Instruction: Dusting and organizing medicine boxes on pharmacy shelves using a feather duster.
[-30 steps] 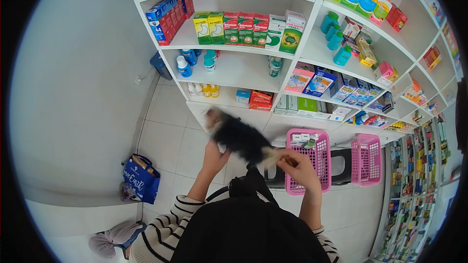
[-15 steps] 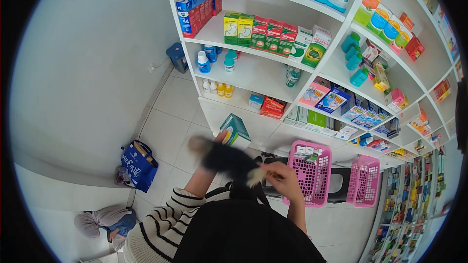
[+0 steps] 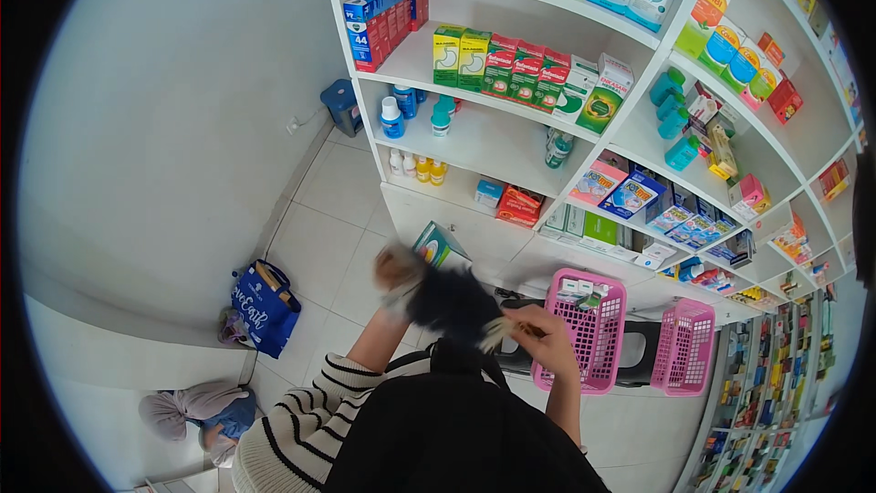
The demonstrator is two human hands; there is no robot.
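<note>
A dark, fluffy duster with brown and pale parts, blurred by motion, is held in my right hand, its fingers closed round the light handle end. Behind the duster, a teal, white and yellow box is tilted up at the end of my left arm. My left hand is mostly covered by the duster and appears to hold that box; its fingers are hidden. The white shelf unit rises beyond both hands, with boxes and bottles on it.
Two pink baskets rest on black supports at the right. A blue tote bag lies by the left wall, near a blue lidded bin. Another person is low down at the lower left. More stocked shelves line the far right.
The teal box has come into sight in my left hand, which has shifted slightly left. The duster has swept about over it, and the shelves appear lower and farther right in the view.
</note>
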